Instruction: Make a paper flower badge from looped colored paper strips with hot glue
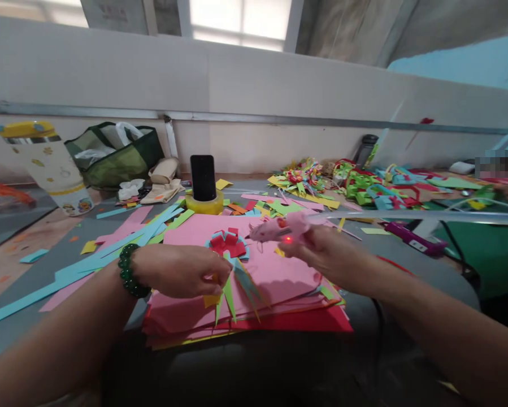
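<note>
My right hand [321, 251] is wrapped round a pink hot glue gun [279, 228] with a red light glowing on it. Its nozzle points left, close to a paper flower [228, 244] of red and light blue loops. Pointed green and blue paper strips [245, 280] fan out below the flower. Left of these strips, my left hand [183, 271] is closed with the fingertips together, and a small yellow paper piece [211, 301] shows at them. Under both hands lies a stack of pink paper sheets [181, 314], with red sheets near the bottom.
A phone [203, 178] stands in a yellow tape roll [205, 203]. Paper strips [122, 243] cover the left side. A bottle [52, 169] and green bag [118, 155] stand behind. Finished paper pieces [364, 186] and a purple glue gun [417, 240] lie right. Someone's hand shows far right.
</note>
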`<state>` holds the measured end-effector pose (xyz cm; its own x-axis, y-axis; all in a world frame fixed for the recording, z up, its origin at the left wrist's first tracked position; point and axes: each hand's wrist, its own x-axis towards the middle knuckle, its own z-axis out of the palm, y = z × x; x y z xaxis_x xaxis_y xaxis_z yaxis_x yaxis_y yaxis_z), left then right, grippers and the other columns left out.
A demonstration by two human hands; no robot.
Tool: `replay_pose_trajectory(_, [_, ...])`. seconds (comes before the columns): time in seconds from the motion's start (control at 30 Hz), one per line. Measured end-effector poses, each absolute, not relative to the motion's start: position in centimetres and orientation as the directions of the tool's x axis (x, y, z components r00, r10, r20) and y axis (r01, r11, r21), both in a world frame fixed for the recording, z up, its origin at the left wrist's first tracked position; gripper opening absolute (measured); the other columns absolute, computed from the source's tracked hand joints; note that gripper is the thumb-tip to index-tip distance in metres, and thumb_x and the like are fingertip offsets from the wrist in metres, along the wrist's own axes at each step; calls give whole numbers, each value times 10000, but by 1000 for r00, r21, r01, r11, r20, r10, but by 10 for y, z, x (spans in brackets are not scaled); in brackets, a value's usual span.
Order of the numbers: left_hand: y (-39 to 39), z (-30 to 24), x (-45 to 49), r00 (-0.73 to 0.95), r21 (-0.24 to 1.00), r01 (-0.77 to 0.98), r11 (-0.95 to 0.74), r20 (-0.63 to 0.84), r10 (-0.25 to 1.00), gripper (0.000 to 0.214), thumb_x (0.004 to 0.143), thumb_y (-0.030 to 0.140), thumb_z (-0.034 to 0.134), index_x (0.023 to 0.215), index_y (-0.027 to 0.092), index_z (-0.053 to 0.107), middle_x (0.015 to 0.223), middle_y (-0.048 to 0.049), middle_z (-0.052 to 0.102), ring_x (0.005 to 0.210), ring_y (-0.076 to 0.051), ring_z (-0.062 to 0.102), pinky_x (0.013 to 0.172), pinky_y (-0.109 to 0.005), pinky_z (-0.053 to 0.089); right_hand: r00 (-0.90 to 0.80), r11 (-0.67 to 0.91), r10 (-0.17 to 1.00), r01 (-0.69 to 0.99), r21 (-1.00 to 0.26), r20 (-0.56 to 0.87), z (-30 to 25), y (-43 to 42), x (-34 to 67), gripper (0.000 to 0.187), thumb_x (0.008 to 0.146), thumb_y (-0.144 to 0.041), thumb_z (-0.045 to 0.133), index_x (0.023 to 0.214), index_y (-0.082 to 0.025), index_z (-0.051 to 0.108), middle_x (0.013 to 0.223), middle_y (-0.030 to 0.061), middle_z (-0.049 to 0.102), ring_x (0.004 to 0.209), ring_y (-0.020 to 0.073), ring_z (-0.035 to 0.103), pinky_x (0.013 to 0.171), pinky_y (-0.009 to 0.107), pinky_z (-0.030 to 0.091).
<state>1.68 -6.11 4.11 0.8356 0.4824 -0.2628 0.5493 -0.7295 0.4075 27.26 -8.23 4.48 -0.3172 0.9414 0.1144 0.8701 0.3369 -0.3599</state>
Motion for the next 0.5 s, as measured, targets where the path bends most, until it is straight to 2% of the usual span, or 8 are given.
replay_pose_trajectory(0.1, [-60,41,18,832,390,555,-735,-273,483,142,834,116,493,712,185,518,690,29,517,636,-119,447,575,-218,319,-365,355,930,870,-341,35,32,-69,252,514,897,-591,390,704,-174,623,599,11,540,547,129,454,496,239,333])
replay_pose_trajectory(0.2, [-59,40,18,832,383,554,-739,-277,480,141,832,111,488,723,189,531,686,26,531,628,-122,449,567,-218,321,-342,327,940,895,-304,2,26,-64,244,523,897,-600,393,640,-176,559,556,-6,476,516,109,395,477,235,291])
replay_pose_trajectory(0.5, [-57,39,16,837,404,548,-733,-269,477,116,834,133,493,745,184,546,701,22,553,641,-118,474,573,-212,342,-373,366,927,889,-277,27,31,-68,244,460,907,-553,427,658,-194,570,554,-3,500,528,126,428,510,241,326])
